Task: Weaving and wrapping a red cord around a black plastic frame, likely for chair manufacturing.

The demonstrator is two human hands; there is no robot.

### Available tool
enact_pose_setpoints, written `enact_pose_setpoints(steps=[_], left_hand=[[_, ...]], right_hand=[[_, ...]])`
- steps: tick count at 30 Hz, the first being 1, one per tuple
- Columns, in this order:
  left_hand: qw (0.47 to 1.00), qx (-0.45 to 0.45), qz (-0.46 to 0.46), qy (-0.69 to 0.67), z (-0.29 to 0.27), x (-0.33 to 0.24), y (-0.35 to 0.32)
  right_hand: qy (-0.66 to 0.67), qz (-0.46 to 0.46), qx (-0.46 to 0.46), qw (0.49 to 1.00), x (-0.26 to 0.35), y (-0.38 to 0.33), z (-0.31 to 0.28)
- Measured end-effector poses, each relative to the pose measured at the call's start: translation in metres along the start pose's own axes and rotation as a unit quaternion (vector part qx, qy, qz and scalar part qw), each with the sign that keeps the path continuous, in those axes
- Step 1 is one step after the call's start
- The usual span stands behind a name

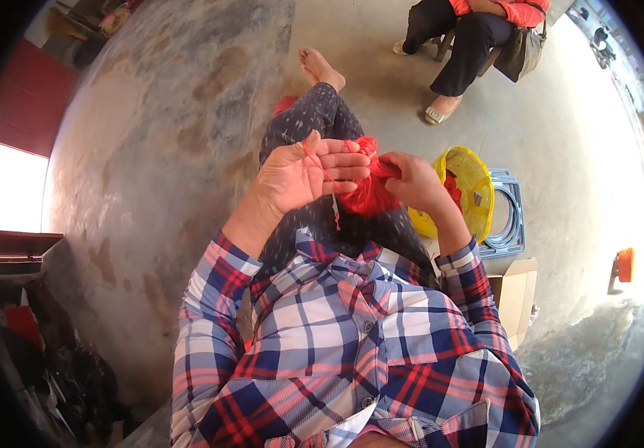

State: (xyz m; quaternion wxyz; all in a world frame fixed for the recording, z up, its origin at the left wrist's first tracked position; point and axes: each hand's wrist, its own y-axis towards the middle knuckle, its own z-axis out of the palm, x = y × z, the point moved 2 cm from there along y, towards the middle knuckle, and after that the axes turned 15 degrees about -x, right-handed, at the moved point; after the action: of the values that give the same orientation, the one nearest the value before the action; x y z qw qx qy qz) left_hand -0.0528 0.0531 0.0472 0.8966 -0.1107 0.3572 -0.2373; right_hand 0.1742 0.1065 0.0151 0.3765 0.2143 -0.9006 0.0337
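Observation:
A bundle of red yarn [373, 193] is held above my lap, in front of my chest. My right hand [416, 181] is closed around its right side, thumb and fingers pressed on the strands. My left hand [308, 172] is spread palm-up at the bundle's left, fingers stretched out and their tips by the yarn. A thin red strand loops over the left thumb and across the palm, and a loose end hangs below the fingers. The strands between the left fingertips and the bundle are partly hidden.
Right of my knees stands a yellow basket [465, 166] with red material inside, beside a blue-grey plastic frame [512, 213] and an open cardboard box [514, 295]. A seated person with a bag [520, 54] is at the far right. Dark clutter lies at the lower left.

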Motion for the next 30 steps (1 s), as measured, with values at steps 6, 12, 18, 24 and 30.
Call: enact_pose_setpoints(steps=[6, 12, 18, 24, 30], left_hand=[[0.999, 0.012, -0.039, 0.034, -0.025, 0.002, -0.008], [0.996, 0.014, -0.048, 0.076, -0.039, 0.013, -0.006], [0.995, -0.043, -0.070, 0.062, -0.046, 0.018, -0.002], [0.994, -0.058, -0.075, 0.058, -0.048, 0.020, 0.000], [0.991, -0.089, -0.056, 0.078, -0.048, 0.023, 0.001]], right_hand=[[0.334, 0.166, 0.111, 0.921, -0.010, -0.015, 0.005], [0.041, -0.086, -0.036, 0.995, -0.003, -0.012, 0.024], [0.310, -0.009, -0.073, 0.948, 0.037, -0.002, 0.011], [0.262, -0.037, -0.110, 0.958, 0.049, 0.002, 0.011], [0.233, -0.084, -0.087, 0.965, 0.040, 0.001, 0.029]])
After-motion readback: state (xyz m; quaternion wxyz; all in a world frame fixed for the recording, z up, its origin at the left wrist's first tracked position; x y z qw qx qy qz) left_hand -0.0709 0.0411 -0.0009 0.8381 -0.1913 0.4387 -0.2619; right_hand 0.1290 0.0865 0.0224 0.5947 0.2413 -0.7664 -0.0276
